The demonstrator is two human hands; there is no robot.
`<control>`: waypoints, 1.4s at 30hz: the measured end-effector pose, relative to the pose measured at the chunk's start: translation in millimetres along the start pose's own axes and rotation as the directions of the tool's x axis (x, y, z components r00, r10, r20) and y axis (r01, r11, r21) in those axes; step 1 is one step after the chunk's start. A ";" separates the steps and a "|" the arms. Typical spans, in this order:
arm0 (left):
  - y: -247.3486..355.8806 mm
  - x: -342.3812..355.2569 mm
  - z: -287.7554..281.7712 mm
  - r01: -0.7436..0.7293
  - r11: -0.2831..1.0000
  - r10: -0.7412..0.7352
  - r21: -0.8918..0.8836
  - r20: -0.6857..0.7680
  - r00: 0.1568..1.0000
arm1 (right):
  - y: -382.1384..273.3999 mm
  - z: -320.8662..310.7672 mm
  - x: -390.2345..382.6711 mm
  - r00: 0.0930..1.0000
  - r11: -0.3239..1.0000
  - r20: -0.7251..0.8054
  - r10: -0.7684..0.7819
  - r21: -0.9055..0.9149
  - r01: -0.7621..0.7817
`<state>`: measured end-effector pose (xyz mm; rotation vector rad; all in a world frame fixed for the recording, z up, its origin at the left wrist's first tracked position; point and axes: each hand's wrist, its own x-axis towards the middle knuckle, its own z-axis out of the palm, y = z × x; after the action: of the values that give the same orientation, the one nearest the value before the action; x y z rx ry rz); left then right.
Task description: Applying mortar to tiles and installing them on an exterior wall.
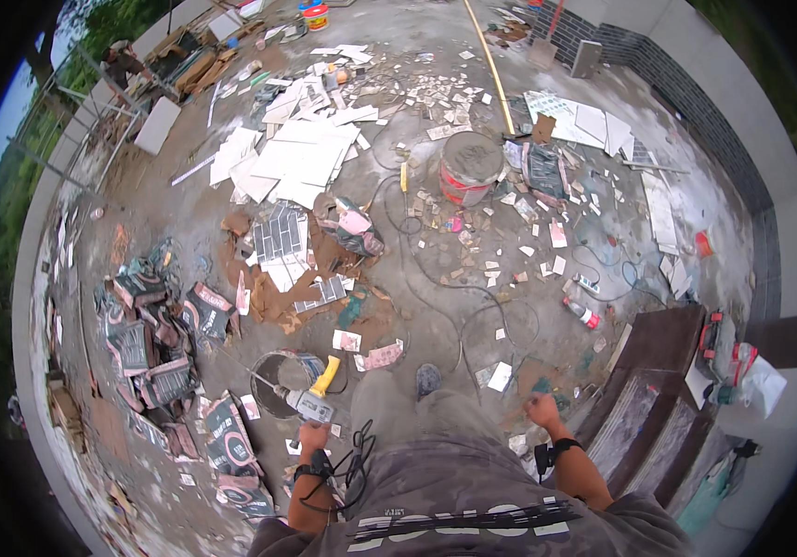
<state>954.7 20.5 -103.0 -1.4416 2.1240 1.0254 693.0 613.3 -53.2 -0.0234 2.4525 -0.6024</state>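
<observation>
My left hand [313, 436] is closed around a grey power drill [310, 406] with a yellow handle. The drill's long thin rod points up and left across a dark bucket [268, 399]; whether it touches the bucket I cannot tell. A black cord [358, 464] hangs in loops beside my left wrist. My right hand [541, 408] is off to the right of my legs, fingers curled in, and nothing shows in it. White tile scraps [500, 376] lie on the ground near that hand.
Crumpled bags [143, 343] lie to the left. Ahead are stacked white sheets [296, 158], a mortar-filled bucket [471, 162] and a cable [436, 278] trailing across the rubble-strewn ground. Brown steps [649, 371] rise at the right. A person [123, 67] bends at the far left.
</observation>
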 end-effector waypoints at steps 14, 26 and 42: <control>288.9 142.7 14.4 -0.205 0.950 0.156 0.237 0.210 0.965 | -7.8 -45.9 124.2 0.946 0.941 0.130 0.297 0.126 -0.313; 542.7 315.6 -18.0 -0.262 0.948 0.231 0.183 0.173 0.957 | -154.9 -118.8 556.5 0.993 0.994 -0.073 -0.092 0.054 0.096; 729.5 427.3 120.9 -0.293 0.885 0.182 0.362 0.311 0.933 | -243.0 50.8 1005.8 0.945 0.873 0.043 -0.325 -0.369 0.318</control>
<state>106.9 -8.9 -202.6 -0.8099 2.1793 0.7476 -128.5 219.2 -546.2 -0.5931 2.5666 -0.2607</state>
